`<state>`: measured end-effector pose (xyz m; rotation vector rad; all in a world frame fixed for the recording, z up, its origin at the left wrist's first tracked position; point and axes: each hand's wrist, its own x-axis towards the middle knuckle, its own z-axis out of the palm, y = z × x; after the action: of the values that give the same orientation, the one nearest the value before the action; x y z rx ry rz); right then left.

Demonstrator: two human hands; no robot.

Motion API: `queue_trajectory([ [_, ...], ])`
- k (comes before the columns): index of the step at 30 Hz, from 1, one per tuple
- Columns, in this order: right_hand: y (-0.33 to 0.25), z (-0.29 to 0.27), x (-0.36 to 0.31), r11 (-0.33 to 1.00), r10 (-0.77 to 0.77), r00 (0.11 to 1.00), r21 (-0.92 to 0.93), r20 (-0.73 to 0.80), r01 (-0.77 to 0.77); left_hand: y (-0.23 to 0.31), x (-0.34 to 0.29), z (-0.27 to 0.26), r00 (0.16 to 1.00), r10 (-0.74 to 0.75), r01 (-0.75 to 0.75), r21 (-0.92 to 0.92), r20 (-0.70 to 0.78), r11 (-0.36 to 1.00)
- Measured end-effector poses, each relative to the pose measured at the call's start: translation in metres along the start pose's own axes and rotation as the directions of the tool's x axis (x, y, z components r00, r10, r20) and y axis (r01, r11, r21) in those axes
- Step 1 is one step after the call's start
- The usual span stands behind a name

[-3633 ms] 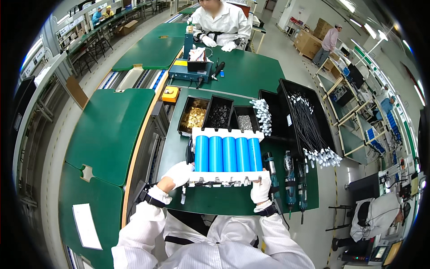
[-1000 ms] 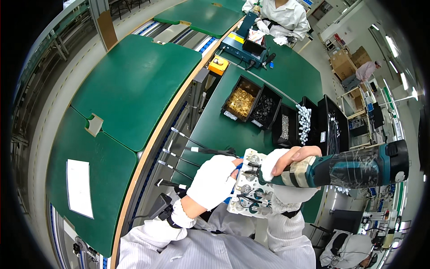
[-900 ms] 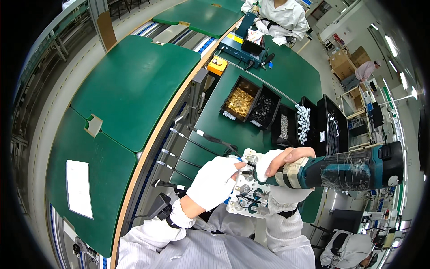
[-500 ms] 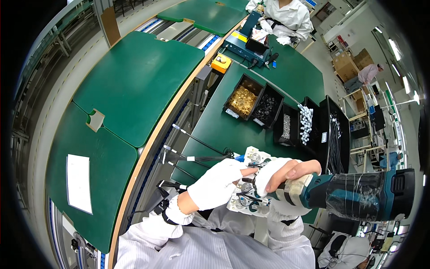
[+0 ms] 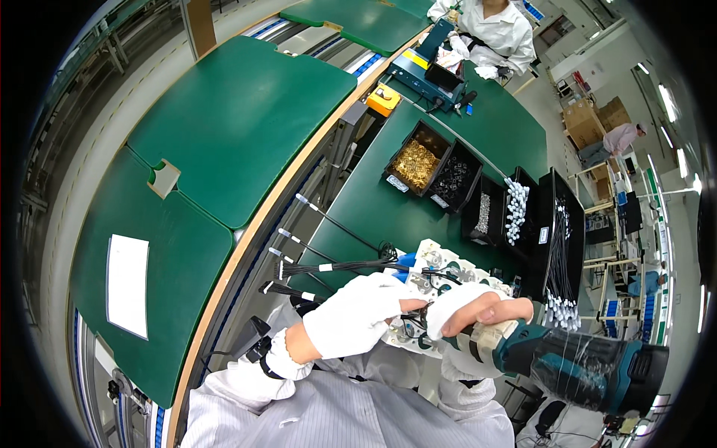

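White block (image 5: 432, 255): in front of wearer's chest, by near edge of tabletop (image 5: 357, 196), tilted; round metal ends & short blk wires on face, lower-mid part hidden behind both hands.
Blue tube (image 5: 407, 260): shows at block's upper L corner.
L hand (image 5: 358, 317): white glove, bare fingertips; one finger stretched to block's face, right beside R hand. Grip: can't tell if anything's pinched, tips partly hidden.
R hand (image 5: 469, 310): white glove, bare fingers bent. Grip: closed round nose end of driver.
Power driver (image 5: 567, 362): teal/blk, beige tape nr nose, clear wrap on body; sticks out R & slightly down, tip hidden btwn hands.
Cable bunch (image 5: 336, 266): blk w/ white sleeve, runs L from block's upper L corner past tabletop edge; thin leads (image 5: 349, 231) w/ pale ends nearby.
Bins (image 5: 478, 237): small, blk, beyond block; gold bits (image 5: 416, 164), blk bits (image 5: 454, 177), silver bits (image 5: 484, 214), L to R.
White plugs (image 5: 515, 213): heaped just R of silver bits.
Big tray (image 5: 535, 272): blk, far R; long blk leads w/ white ends inside.
Yellow box (image 5: 383, 98): at tabletop's L edge, nr teal unit (image 5: 420, 78).
White sheet (image 5: 128, 286): flat on green board (image 5: 179, 269), far L.
Co-worker (image 5: 499, 33): white coat, beyond teal unit.
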<state>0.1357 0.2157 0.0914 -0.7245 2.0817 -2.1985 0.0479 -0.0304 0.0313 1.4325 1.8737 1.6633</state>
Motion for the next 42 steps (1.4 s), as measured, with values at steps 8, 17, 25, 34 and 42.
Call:
queue_trajectory([
  [8,-0.025,0.019,0.008,0.899,0.439,0.889,0.073,-0.130,-0.433,-0.015,-0.021,0.000,0.998,0.021,-0.013,0.120,-0.063,0.993],
  [17,-0.027,0.037,-0.010,0.909,0.405,0.905,0.167,-0.131,-0.383,-0.013,-0.024,0.007,0.999,-0.041,0.040,0.078,0.014,0.996],
  [25,-0.014,0.038,0.010,0.957,0.282,0.959,-0.076,0.004,-0.281,-0.022,-0.029,0.018,0.992,0.081,-0.061,0.202,-0.092,0.977],
  [34,-0.063,0.013,-0.036,0.999,0.018,0.997,-0.047,0.076,-0.014,-0.021,-0.020,0.021,0.994,0.109,-0.102,0.239,-0.015,0.966],
  [42,-0.112,0.004,-0.218,0.753,-0.321,0.477,-0.526,-0.818,-0.396,0.015,0.002,0.015,0.987,-0.107,0.048,0.414,0.120,0.909],
])
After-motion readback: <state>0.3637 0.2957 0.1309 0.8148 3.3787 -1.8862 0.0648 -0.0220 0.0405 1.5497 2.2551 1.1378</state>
